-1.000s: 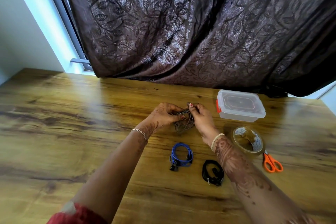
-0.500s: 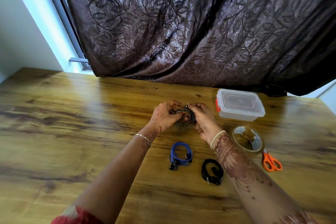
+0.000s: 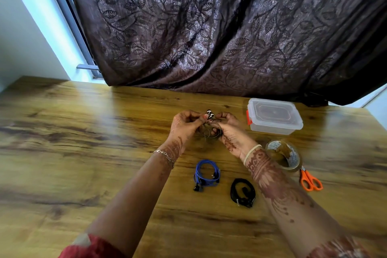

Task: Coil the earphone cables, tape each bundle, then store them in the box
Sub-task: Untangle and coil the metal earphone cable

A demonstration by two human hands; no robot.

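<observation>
The grey cable (image 3: 212, 133) is held just above the table (image 3: 83, 153), looped into a loose coil between the two hands, left of the box (image 3: 272, 129). Its shiny earbuds (image 3: 210, 115) stick up at the top of the coil, where the fingertips of both hands meet. The left hand (image 3: 184, 125) pinches the cable beside the earbuds, fingers curled. The right hand (image 3: 230, 130) grips the coil's other side, fingers bent round the strands.

Nearer the person, a blue coil (image 3: 206, 175) lies flat on the table, and a black coil (image 3: 243, 192) lies just to its right; the two are apart, each wound into a small ring with its plug showing.

The box is clear plastic, lid on, with an orange clasp (image 3: 248, 117) on its left end. The tape roll (image 3: 282, 156) stands tilted near the right wrist; its inner core carries blue print, too small to read. Orange-handled scissors (image 3: 311, 181) lie just beside the roll, on its near side.

A chain bracelet (image 3: 165, 155) circles the left wrist, a pale band (image 3: 252, 151) the right. A red sleeve (image 3: 92, 247) shows at the bottom edge. A dark curtain (image 3: 209, 27) with a leaf pattern hangs behind the table.
</observation>
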